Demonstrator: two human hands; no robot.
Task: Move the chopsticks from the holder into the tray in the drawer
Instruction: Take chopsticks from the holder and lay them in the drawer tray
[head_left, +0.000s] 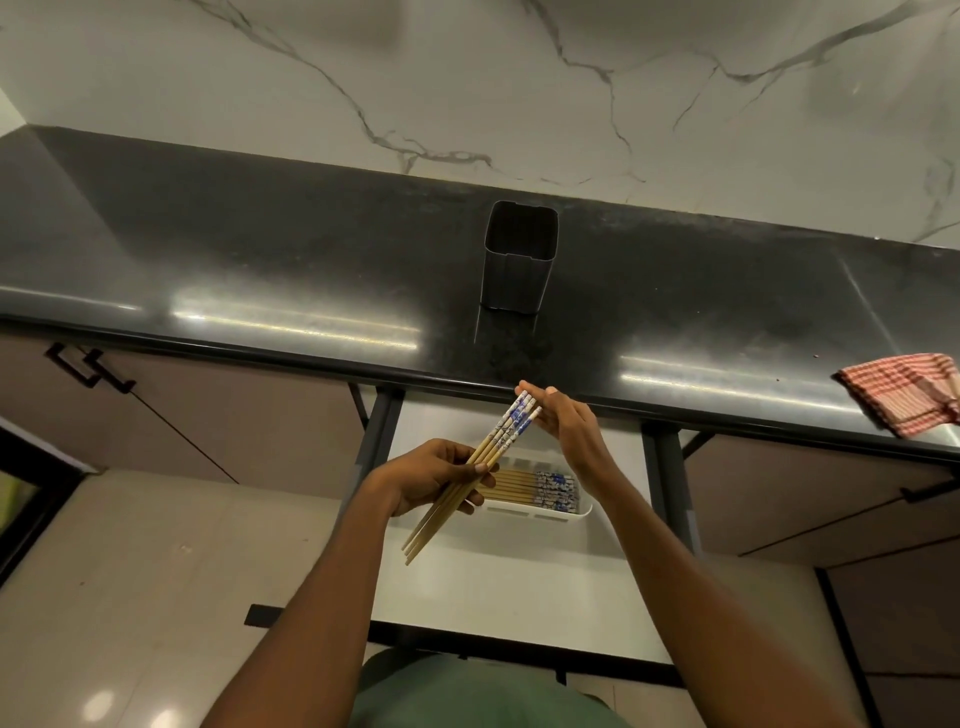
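Note:
My left hand (434, 475) grips a bundle of several wooden chopsticks (496, 447) with blue-and-white tops, held slanting above the open drawer (519, 587). My right hand (569, 434) holds its fingers straight against the bundle's patterned top ends. Below them a white tray (540, 512) lies in the drawer with several more chopsticks (535, 488) lying flat in it. The dark metal holder (519, 257) stands upright on the black counter and looks empty.
A red checked cloth (906, 389) lies at the counter's right edge. The black countertop (260, 249) runs across the view under a marble wall. Cabinet doors with dark handles (88, 366) flank the drawer. Pale floor tiles show at the lower left.

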